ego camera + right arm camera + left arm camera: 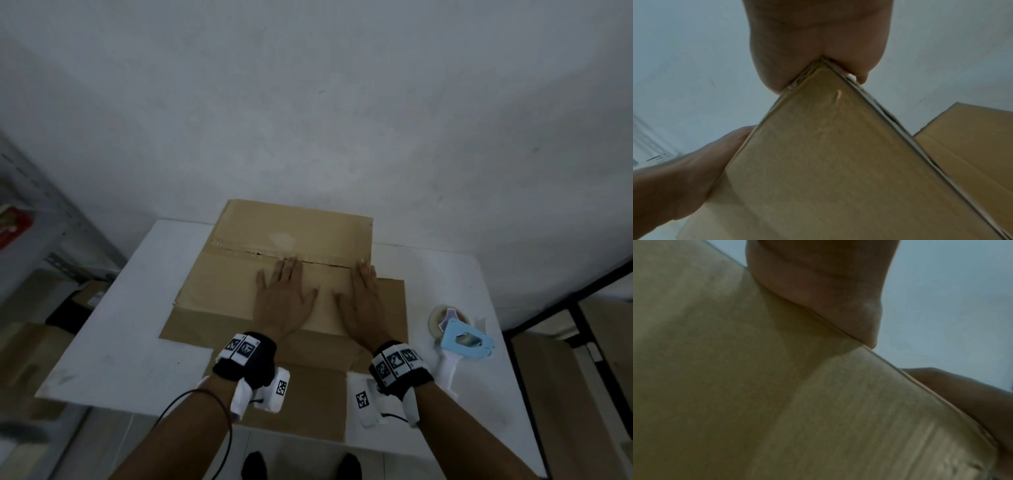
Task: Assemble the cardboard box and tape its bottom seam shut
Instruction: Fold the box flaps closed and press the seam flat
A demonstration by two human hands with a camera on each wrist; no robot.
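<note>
A brown cardboard box (291,229) stands on the white table (137,308) with its flaps folded over on top. A ragged seam (246,253) runs between the far flap and the near flap (219,284). My left hand (284,298) lies flat on the near flap, fingertips at the seam. My right hand (363,294) lies flat beside it, at the flap's right corner. In the left wrist view my palm (818,280) presses the cardboard (725,386). In the right wrist view my palm (818,32) sits on the flap's corner (828,162). A blue-and-white tape dispenser (460,337) rests on the table right of the box.
Loose lower flaps (308,394) spread flat over the table toward its front edge. A metal shelf rack (41,219) stands at the left, with cartons (27,349) on the floor below. More cardboard (555,377) leans at the right. A white wall rises behind the table.
</note>
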